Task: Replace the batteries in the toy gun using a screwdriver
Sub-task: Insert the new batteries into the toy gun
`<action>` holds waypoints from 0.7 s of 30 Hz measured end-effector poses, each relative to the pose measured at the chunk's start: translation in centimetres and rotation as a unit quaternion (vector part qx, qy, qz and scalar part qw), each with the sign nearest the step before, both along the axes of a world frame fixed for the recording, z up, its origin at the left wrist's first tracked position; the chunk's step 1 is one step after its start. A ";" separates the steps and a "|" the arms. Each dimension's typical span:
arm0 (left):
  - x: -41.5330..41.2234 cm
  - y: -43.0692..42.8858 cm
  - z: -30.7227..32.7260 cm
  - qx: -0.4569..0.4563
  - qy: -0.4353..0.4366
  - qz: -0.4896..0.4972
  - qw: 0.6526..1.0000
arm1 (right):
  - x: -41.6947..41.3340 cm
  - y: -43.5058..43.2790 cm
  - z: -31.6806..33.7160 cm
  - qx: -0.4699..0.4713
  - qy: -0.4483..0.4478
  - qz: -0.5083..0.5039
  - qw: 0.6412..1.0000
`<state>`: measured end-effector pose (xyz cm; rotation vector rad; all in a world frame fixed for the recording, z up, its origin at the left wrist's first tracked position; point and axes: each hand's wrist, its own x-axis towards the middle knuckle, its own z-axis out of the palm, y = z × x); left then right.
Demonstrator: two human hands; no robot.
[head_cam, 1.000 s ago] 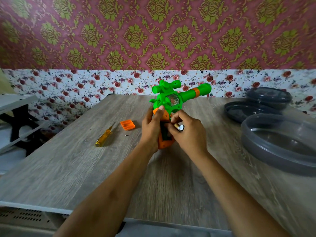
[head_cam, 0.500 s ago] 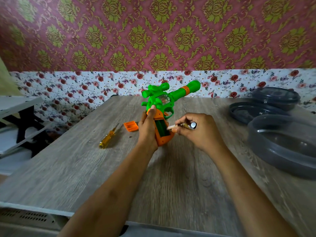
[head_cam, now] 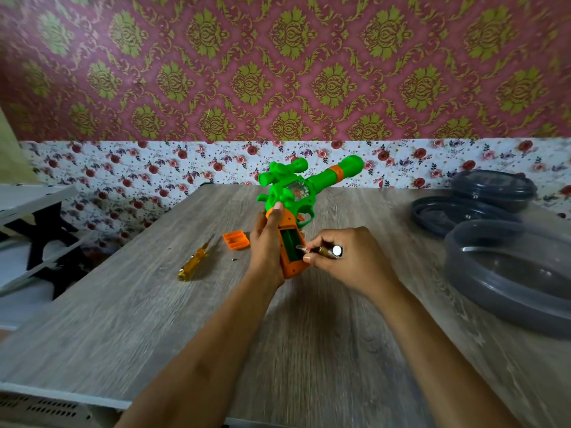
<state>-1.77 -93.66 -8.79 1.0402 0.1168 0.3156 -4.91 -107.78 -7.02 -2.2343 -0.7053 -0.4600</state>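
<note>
A green toy gun point(head_cam: 293, 193) with an orange grip stands upright over the wooden table point(head_cam: 154, 319), barrel pointing up to the right. My left hand point(head_cam: 265, 242) grips the orange handle, whose battery compartment point(head_cam: 290, 245) is uncovered and faces me. My right hand point(head_cam: 346, 257) holds batteries point(head_cam: 324, 251) just right of the compartment, one end touching its edge. The orange compartment cover point(head_cam: 236, 240) lies on the table to the left. Further left lies a yellow-handled screwdriver point(head_cam: 193, 265), and a tiny dark screw point(head_cam: 234, 259) sits between them.
Dark grey plastic containers and lids point(head_cam: 506, 273) crowd the right side of the table. A patterned wall rises behind the far edge. A white shelf on a black frame point(head_cam: 34, 217) stands to the left of the table.
My right hand drew away from the compartment to the right with the batteries. The gun tilted slightly left in my left hand, exposing the compartment.
</note>
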 end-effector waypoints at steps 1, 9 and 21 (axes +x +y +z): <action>0.0 0.0 0.0 0.003 -0.002 0.002 1.000 | -0.1 0.1 0.0 0.000 0.002 0.002 1.000; 0.0 -0.6 -0.5 0.061 -0.040 0.006 0.997 | -0.4 0.6 0.0 -0.013 0.065 -0.055 0.996; 0.6 0.8 0.0 -0.060 0.051 -0.014 0.997 | -0.2 -0.4 1.2 0.278 0.262 -0.043 0.923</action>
